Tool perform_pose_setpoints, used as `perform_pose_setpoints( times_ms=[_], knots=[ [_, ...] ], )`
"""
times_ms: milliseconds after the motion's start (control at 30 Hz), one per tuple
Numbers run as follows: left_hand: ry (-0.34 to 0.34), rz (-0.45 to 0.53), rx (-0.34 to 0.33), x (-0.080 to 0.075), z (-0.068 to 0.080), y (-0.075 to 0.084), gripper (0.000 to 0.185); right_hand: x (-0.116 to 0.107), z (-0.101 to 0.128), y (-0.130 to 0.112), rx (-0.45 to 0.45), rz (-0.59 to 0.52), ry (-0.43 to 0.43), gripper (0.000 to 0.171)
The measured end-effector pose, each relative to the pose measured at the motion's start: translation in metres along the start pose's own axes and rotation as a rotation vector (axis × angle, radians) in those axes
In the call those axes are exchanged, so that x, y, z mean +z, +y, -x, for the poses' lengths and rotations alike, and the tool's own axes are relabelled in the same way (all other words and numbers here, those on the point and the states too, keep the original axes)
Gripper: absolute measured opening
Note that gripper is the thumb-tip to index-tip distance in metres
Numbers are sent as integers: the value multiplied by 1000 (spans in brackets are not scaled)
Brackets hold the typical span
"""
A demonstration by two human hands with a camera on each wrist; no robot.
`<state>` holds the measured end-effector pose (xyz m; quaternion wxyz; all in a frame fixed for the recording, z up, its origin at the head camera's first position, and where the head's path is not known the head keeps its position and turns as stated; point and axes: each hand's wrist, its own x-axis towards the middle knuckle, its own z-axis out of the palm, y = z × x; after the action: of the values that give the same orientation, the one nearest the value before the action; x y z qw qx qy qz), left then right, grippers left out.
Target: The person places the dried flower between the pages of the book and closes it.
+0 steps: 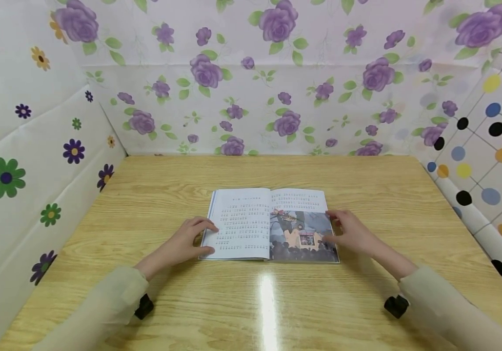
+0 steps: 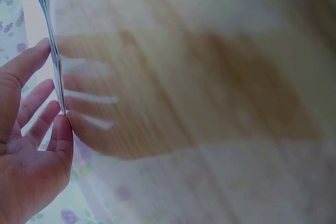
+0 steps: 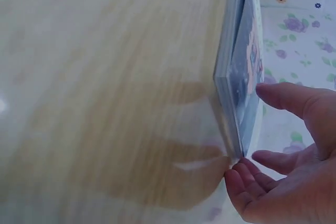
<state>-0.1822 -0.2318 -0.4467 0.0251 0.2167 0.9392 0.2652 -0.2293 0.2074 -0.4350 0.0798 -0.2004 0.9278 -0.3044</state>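
An open book (image 1: 242,234) lies on the wooden table, with printed text on the left page and a dark picture (image 1: 299,239) below text on the right page. My left hand (image 1: 191,239) rests at the book's left edge, thumb and a fingertip over the page. Seen from the left wrist, the hand (image 2: 37,140) has its lower fingertips right at the book's thin edge. Across the book, my right hand (image 1: 351,231) is at the right edge, its thumb by the picture. In the right wrist view, loosely bent fingertips (image 3: 239,177) meet the outer edge, below the thumb.
The wooden table (image 1: 268,173) extends around the book. Flowered cloth (image 1: 242,97) hangs behind it, with more patterned cloth at the left and right sides. A dark wrist camera (image 1: 144,307) sits under the left sleeve, another (image 1: 396,306) under the right sleeve.
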Motion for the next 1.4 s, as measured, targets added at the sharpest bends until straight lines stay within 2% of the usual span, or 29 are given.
perform_pose_setpoints(
  times_ms=[167, 233, 400, 567, 833, 1000, 1233, 1400],
  knots=[
    [5, 39, -10, 1, -2, -1, 43, 1, 7, 5, 10, 21, -16, 70],
    [-4, 75, -33, 2, -2, -2, 42, 1, 9, 5, 5, 30, -18, 70],
    [-31, 170, -145, 1, -4, -1, 47, 2, 9, 5, -22, 73, -21, 71],
    [-31, 175, -246, 0, -8, 5, 69, 3, 10, 8, -36, 98, -9, 70],
    [-26, 180, -280, -1, -13, 8, 87, 5, 10, 8, -14, 77, -15, 71],
    [-45, 181, -314, -3, -16, 10, 92, 6, 12, 5, -36, 75, -2, 71],
    [-65, 186, -376, -4, -19, 11, 91, 6, 12, 2, -47, 62, -4, 70],
    [-61, 239, -375, -3, -19, 14, 84, 6, 12, 2, -48, 62, -4, 70]
  ],
)
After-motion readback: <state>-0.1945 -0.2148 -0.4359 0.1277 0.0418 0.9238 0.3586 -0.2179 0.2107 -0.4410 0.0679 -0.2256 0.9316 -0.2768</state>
